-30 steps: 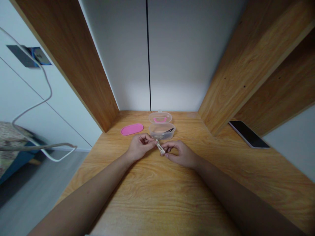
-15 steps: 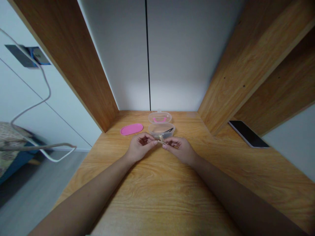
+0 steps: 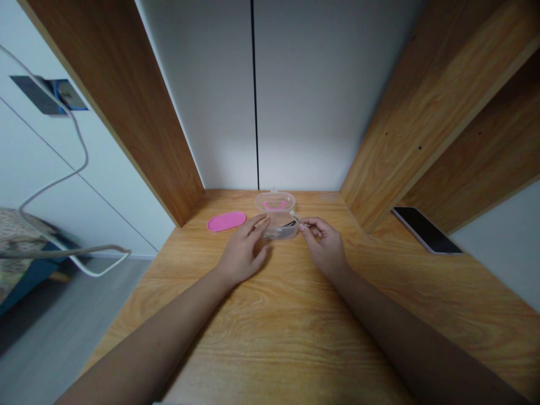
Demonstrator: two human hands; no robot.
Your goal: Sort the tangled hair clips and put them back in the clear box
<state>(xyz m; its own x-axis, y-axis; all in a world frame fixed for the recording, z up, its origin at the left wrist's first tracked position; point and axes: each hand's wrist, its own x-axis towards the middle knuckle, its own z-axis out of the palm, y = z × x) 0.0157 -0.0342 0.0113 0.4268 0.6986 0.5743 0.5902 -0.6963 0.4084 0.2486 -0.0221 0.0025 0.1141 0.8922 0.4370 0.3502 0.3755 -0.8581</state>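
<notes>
My right hand (image 3: 323,242) pinches a slim, shiny gold-coloured clip (image 3: 296,218) between thumb and fingers. The clip is tilted over the right side of a small clear plastic box (image 3: 280,233); its exact kind is too small to tell. At the box's left end is my left hand (image 3: 242,250), open, with its fingers stretched toward the rim and its thumb apart. I cannot tell whether the fingertips touch the box. Inside lie a dark, slender piece (image 3: 289,224) and other small things I cannot make out. The lid (image 3: 261,201), with a pink handle, is folded back behind the box.
A pink oval tray (image 3: 226,221) lies on the wooden table (image 3: 270,337), left of the box. A dark-screened phone (image 3: 426,229) rests at the right by the wooden panel (image 3: 405,129). White panels stand behind, and a white cable (image 3: 80,140) hangs at the left.
Both hands were together on the gold-coloured clip in front of the box. My left hand has let go and moved to the box's left end; my right hand has carried the clip up and right.
</notes>
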